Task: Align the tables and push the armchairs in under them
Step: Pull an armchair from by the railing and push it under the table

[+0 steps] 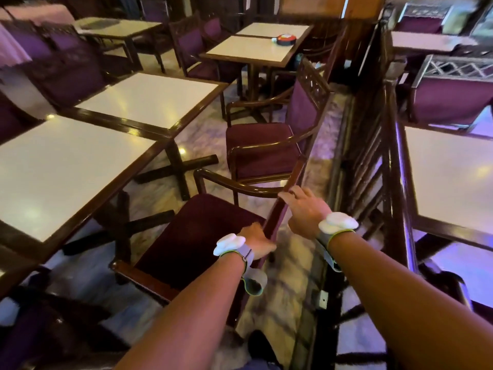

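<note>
Head view: two bare forearms are seen reaching in from six o'clock, each with a grey wrist strap carrying a white pad. The near armchair [197, 236] is placed just below centre, its dark-red seat facing ten o'clock toward the near table [61, 172]. Its top rail is gripped by both hands. The left hand [257, 240] is wrapped over the rail's lower end, the fingers curled out of sight on the seat side and the thumb laid along the outer face. The right hand [304, 206] is set higher on the same rail, toward one o'clock; its fingers are bent over the edge, and a ring is worn on one of them.

The near table is found at nine o'clock, white-topped with a dark wood rim, its cross-shaped foot showing under it. A second table [149, 100] is butted against it toward eleven o'clock; their edges meet, but the second is offset toward two o'clock. A second armchair [264, 145] is placed at one o'clock of centre, well clear of the second table, its seat not under the top. The near armchair's seat is likewise not under the near table.

A wooden railing [373, 161] runs from three o'clock up toward twelve. Beyond, at twelve o'clock, a far table [248, 50] bears a red object [286, 39].
</note>
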Tool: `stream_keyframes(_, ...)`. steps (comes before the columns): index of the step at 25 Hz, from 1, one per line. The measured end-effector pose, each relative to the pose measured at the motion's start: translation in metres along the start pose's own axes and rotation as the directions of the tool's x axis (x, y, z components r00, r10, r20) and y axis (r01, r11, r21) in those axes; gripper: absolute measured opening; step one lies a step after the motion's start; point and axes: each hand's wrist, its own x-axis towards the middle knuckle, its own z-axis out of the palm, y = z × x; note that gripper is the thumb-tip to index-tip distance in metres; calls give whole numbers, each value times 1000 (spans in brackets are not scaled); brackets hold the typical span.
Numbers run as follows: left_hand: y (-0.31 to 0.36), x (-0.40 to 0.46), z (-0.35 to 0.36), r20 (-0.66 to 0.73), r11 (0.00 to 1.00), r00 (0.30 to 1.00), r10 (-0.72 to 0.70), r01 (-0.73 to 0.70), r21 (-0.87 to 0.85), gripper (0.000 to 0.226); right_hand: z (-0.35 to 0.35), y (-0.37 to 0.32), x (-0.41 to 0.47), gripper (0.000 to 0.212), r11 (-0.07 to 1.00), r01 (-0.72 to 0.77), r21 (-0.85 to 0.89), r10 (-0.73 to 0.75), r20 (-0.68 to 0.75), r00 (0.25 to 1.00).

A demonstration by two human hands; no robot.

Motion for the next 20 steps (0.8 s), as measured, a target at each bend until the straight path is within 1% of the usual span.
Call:
stream_keyframes(1,3,10,-2,23,999,1000,5,-6,41,42,0,7,18,69,996,34,-83,-33,5,999)
stream_keyframes(2,4,19,-1,46,996,999,17,-20,84,38,2,14,33,68,979,73,-189,-72,12,997)
stream_keyframes(3,5,21,-1,66,991,997,38,-46,123,40,5,20,43,65,954,108,-280,-106,24,994)
stream_keyframes(5,3,29,-2,70,987,996,52,-62,147,49,10,25,71,52,913,168,-373,-145,89,985)
stream_keyframes(8,-10,36,-8,65,991,997,43,-50,124,56,6,13,108,33,821,326,-470,-216,272,938)
stream_keyframes(10,-27,36,-19,34,996,999,28,-31,88,57,3,-4,125,26,768,413,-489,-262,348,900)
stream_keyframes(12,-42,34,-32,2,997,1000,21,-21,80,59,3,-14,135,24,776,419,-472,-279,339,898)
stream_keyframes(15,-71,19,-50,-75,999,996,-37,39,20,69,6,-44,150,22,757,484,-439,-372,319,872)
stream_keyframes(16,-79,14,-56,-113,997,991,-71,72,4,70,7,-52,154,22,749,505,-429,-398,318,860)
stream_keyframes(18,-99,7,-66,-198,986,966,-165,161,-36,61,9,-71,163,25,724,554,-411,-441,341,830)
stream_keyframes(20,-115,2,-75,-237,964,934,-266,254,-79,55,13,-85,175,25,718,585,-377,-465,366,806)
